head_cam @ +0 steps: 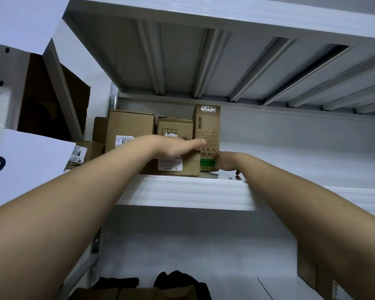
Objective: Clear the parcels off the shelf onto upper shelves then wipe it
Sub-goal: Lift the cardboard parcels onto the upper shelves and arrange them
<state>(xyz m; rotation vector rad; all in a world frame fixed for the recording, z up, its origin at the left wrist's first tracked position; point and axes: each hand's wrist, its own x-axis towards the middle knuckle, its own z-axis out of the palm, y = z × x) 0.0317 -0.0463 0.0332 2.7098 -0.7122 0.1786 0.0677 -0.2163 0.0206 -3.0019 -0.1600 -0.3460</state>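
Note:
I look up at a white metal upper shelf (182,191) holding several brown cardboard parcels at its left end. My left hand (175,148) lies flat with fingers spread on top of a low front parcel (188,166) that carries a white label. My right hand (225,162) presses against the right side of a tall upright parcel (206,131) with green print near its base; the fingers are partly hidden. Behind stand a larger box (129,128) and a smaller box (174,126). On the lower shelf, parcel tops (139,294) and a black item (178,280) show.
The right part of the upper shelf (301,161) is bare white. Another shelf's ribbed underside (225,61) spans above. Paper signs (20,163) hang at the left, with a dark open carton (52,98) behind them. A brown box (318,276) sits at the lower right.

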